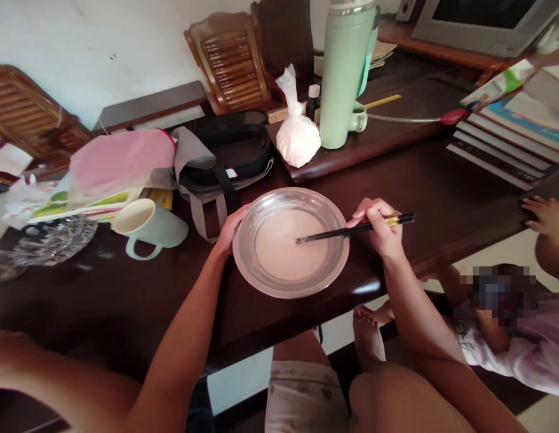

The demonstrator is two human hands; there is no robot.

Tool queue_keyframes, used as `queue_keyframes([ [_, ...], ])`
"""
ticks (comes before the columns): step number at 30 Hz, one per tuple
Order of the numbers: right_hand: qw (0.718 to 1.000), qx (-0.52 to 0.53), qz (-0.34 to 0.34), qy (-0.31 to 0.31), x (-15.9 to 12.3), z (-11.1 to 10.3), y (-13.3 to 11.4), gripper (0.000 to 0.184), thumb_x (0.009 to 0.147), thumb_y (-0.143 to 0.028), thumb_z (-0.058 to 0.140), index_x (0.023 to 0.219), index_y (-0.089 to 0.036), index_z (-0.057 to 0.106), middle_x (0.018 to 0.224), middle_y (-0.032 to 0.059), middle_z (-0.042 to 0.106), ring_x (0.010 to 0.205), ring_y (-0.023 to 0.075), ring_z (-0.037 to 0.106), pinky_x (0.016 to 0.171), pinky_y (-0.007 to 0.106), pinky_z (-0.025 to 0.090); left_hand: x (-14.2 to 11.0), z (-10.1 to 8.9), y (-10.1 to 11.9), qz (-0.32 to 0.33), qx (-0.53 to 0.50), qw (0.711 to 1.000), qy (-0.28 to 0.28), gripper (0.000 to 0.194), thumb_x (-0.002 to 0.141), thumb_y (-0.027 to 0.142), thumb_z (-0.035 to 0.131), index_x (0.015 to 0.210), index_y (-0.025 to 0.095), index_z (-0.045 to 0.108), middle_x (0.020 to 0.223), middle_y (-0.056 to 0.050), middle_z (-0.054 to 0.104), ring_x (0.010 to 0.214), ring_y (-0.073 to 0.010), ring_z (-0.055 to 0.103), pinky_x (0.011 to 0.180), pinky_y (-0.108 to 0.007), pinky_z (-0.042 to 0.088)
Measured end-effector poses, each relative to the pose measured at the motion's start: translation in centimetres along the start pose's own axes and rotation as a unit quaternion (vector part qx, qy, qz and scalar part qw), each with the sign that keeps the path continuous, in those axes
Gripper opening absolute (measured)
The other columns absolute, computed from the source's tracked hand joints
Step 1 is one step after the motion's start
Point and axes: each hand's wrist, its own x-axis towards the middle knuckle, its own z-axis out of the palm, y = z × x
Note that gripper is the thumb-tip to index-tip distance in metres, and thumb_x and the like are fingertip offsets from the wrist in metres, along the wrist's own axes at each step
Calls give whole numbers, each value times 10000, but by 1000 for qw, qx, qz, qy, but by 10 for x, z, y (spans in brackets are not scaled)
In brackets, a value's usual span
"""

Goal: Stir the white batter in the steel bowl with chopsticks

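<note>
A round metal bowl (290,291) stands on the dark wooden table, holding a smooth, pale beige liquid (284,255). My left hand (232,230) grips the bowl at its left side, with most of the fingers hidden behind the rim. In my right hand (382,228) is a pair of black chopsticks (333,232) with gold bands near the upper end. Their tips dip into the liquid near the middle of the bowl. Behind the bowl, a knotted clear plastic bag of white powder (298,141) sits on a raised wooden board.
A tall green flask (345,78) and small dark bottle (312,105) stand behind the bowl. Leftward are a pale mug (160,225), grey-black bag (225,156) and glass dish (58,240). Stacked books (500,150) lie right; another person's hand (544,214) rests at the table edge.
</note>
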Motion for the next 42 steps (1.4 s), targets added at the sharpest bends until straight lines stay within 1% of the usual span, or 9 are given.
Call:
queue_keyframes([
  [4,998,4,11,-57,-1,0,0,182,954,-313,547,894,-235,700,702,-2,725,660,150,693,641,282,502,-1,1,1,-11,-7,1000,-3,364,725,401,636,994,176,735,1043,-38,747,1137,-278,609,990,-369,455],
  [9,1000,-1,9,-7,0,0,0,215,962,-319,531,855,-235,698,674,-9,723,629,147,683,606,276,478,0,1,1,-4,-7,1000,1,341,732,390,633,979,178,736,1054,-33,745,1143,-267,607,998,-355,446],
  [14,998,-19,17,-55,1,1,-1,175,942,-325,568,893,-236,711,721,2,742,688,165,698,658,298,500,0,0,0,3,-8,1000,-8,337,738,388,634,981,179,740,1085,-37,739,1151,-264,603,1025,-353,426],
  [18,1000,-9,15,-3,0,0,0,210,959,-324,537,870,-239,707,677,-10,734,625,153,681,631,294,489,1,-1,-1,14,0,1000,-8,347,746,383,623,1000,177,741,1103,-42,735,1147,-261,605,1032,-353,419],
  [23,998,-9,23,-52,-1,1,0,171,943,-317,567,900,-238,713,735,-1,743,690,159,705,671,294,507,2,-3,-3,2,-2,1000,-3,366,736,400,631,1003,175,740,1042,-42,748,1119,-275,617,985,-369,456],
  [27,1000,-12,5,2,0,1,0,196,958,-301,545,874,-243,713,691,-16,735,633,138,682,673,286,505,1,-3,-2,-1,0,1000,5,372,734,403,636,1010,177,738,1026,-38,748,1115,-272,619,975,-362,459],
  [31,998,-2,25,-55,0,1,-1,173,949,-310,559,909,-244,714,730,-6,742,672,154,702,654,291,511,0,-2,-1,-8,-2,1000,1,370,740,402,624,1014,178,733,1045,-41,744,1128,-273,614,975,-364,461],
  [36,1000,-3,19,-4,-1,0,-1,209,962,-315,534,868,-243,706,684,-17,732,617,140,678,637,286,496,1,-1,0,-6,2,1000,2,373,745,399,615,1020,174,729,1037,-46,744,1136,-275,610,980,-368,461],
  [42,998,-43,12,-44,0,0,-1,176,936,-322,578,874,-233,717,749,10,754,753,170,701,720,306,510,1,-1,-1,-7,-3,1000,5,375,743,400,622,1021,173,731,1027,-42,747,1135,-278,612,980,-371,462],
])
